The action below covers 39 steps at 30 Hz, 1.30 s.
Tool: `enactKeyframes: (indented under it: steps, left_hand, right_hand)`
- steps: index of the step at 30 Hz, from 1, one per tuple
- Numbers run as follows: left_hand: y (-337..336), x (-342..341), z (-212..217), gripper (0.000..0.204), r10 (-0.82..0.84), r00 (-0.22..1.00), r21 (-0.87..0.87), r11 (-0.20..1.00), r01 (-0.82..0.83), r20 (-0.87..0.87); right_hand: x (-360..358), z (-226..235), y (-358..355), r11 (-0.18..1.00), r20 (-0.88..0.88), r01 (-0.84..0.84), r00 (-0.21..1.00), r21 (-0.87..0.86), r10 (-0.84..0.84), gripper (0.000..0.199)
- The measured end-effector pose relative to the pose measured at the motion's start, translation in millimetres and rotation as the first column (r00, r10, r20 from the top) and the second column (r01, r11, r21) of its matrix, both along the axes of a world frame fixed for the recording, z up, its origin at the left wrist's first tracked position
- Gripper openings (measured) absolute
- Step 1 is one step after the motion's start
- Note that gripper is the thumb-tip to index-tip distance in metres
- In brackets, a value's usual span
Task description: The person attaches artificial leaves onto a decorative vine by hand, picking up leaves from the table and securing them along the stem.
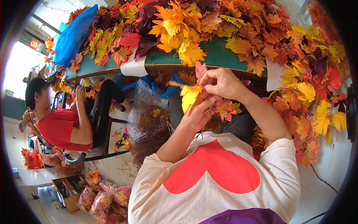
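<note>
In front of my chest, my left hand is closed around the stems of an artificial maple-leaf spray. A yellow leaf of it sticks out to the left, and orange-red leaves show below the fingers on the right. Thin brown stem ends come out beneath the hand. My right hand is just above, thumb and fingers pinched at the base of a pinkish-red leaf that points up. The exact spot between its fingertips is hidden.
A green table ahead carries heaped autumn leaves that spill over its edge, and a blue plastic bag. Left of my knees stands a bundle of brown stems. A person in red sits further left, beyond packed leaf bags.
</note>
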<state>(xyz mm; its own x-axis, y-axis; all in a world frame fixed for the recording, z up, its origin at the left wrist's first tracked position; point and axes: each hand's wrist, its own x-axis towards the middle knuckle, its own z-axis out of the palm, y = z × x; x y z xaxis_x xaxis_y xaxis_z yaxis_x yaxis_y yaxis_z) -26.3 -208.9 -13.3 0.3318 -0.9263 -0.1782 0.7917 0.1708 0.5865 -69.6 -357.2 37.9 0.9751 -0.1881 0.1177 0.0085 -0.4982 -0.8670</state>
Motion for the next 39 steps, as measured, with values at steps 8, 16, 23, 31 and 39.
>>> enactKeyframes:
  steps: [8,16,23,31,39]
  left_hand:
    - [6.2,5.2,0.7,0.024,-0.028,0.999,0.157,0.987,0.023,0.026]
    - [9.3,13.8,4.5,0.035,-0.081,0.990,0.042,0.995,0.086,-0.113]
    - [7.7,11.7,-0.1,0.034,-0.048,0.991,0.052,0.997,0.055,-0.121]
    - [5.3,10.6,-6.3,0.029,-0.002,0.993,0.076,0.997,0.011,-0.118]
    - [5.3,12.5,-12.2,0.024,-0.001,0.996,0.127,0.992,0.013,-0.091]
  right_hand:
    - [3.4,-19.5,-22.4,0.962,-0.192,-0.040,0.977,0.271,0.095,0.014]
    - [7.6,-13.6,-29.5,0.900,-0.287,0.001,0.948,0.435,0.137,0.020]
    - [4.2,-19.5,-24.2,0.950,-0.201,0.019,0.978,0.311,0.046,0.017]
    - [2.3,-28.5,-21.9,0.999,-0.094,-0.009,0.995,0.041,0.013,0.022]
    - [-5.6,-25.9,-16.1,0.996,-0.049,0.016,0.999,-0.082,-0.020,0.022]
